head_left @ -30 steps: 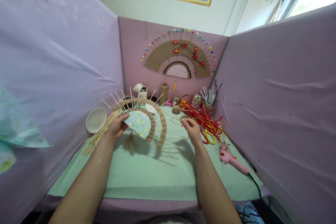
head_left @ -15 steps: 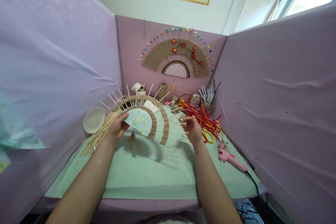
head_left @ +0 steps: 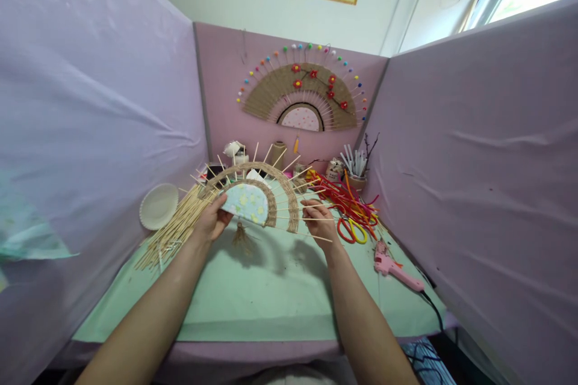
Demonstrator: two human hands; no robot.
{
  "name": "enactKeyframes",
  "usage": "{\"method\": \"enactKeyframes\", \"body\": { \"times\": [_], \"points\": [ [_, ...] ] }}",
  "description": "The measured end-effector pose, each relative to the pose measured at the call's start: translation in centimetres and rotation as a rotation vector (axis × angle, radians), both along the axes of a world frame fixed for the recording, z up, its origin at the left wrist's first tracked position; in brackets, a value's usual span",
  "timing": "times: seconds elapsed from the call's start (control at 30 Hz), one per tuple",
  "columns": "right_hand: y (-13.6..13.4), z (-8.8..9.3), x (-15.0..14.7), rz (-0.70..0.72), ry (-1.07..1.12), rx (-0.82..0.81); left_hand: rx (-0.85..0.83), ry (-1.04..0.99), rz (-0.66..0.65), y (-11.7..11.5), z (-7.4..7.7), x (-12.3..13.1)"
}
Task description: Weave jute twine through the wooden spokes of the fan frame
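Observation:
A half-round woven fan [head_left: 271, 210] is held tilted above the table. It has a pale blue flowered cloth centre [head_left: 246, 202], two brown twine bands and thin wooden sticks fanning outward. My left hand [head_left: 214, 220] is closed on the left end of its cloth centre, thumb on top. On the opposite side my right hand [head_left: 321, 221] has its fingers curled at the outer ends of the sticks, just beyond the outer band. Some sticks cross in front of that hand, and its fingertips are partly hidden. A brown twine tassel [head_left: 242, 237] shows beneath the fan.
Loose wooden sticks [head_left: 174, 222] lie left, beside a white scalloped dish [head_left: 159, 207]. Right are red and yellow pipe cleaners [head_left: 338, 192], scissors [head_left: 352, 231] and a pink glue gun [head_left: 395, 269] with its cord. A finished fan [head_left: 302, 93] hangs behind a twine spool [head_left: 279, 155].
The fan and my left hand have shifted slightly right, and the fan has turned a little. My right hand has come a bit left, closer to the outer twine band.

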State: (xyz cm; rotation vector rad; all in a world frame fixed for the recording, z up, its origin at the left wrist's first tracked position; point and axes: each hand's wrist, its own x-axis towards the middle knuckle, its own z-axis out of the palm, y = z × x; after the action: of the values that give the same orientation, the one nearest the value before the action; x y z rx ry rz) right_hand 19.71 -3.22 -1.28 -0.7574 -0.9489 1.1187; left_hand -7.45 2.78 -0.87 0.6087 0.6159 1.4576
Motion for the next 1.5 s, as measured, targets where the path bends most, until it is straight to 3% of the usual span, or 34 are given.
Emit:
{"method": "enactKeyframes", "body": {
  "times": [0.13, 0.3, 0.4, 0.6, 0.97, 1.3, 1.37, 1.4, 1.5],
  "points": [
    [-0.1, 0.0, -0.4, -0.032, -0.138, 0.035, 0.001, -0.020, 0.019, 0.0, 0.0, 0.1],
    [-0.8, 0.2, -1.8, 0.137, -0.297, 0.025, 0.014, -0.037, 0.019, 0.1, -0.5, 0.3],
    [-1.2, -0.1, -2.5, 0.168, -0.327, -0.008, 0.016, -0.020, 0.019, -0.1, -0.6, 0.6],
    [-0.6, -1.4, -4.5, 0.145, 0.003, -0.014, 0.059, -0.016, -0.054, -0.8, -0.7, 1.6],
    [0.5, -1.8, -4.2, 0.043, 0.221, -0.126, 0.092, 0.053, -0.296, -1.7, -0.2, 1.9],
    [0.3, -1.5, -4.3, 0.217, 0.406, -0.234, 0.024, 0.113, -0.269, -1.6, -0.2, 2.4],
    [0.3, -1.5, -4.2, 0.198, 0.417, -0.194, -0.003, 0.202, -0.227, -1.7, -0.1, 2.7],
    [0.4, -1.4, -4.2, 0.172, 0.427, -0.171, -0.012, 0.268, -0.146, -1.8, -0.1, 2.9],
    [0.7, -1.3, -3.7, 0.056, 0.471, -0.091, 0.076, 0.515, 0.236, -2.8, 0.1, 3.9]
  ]
}}
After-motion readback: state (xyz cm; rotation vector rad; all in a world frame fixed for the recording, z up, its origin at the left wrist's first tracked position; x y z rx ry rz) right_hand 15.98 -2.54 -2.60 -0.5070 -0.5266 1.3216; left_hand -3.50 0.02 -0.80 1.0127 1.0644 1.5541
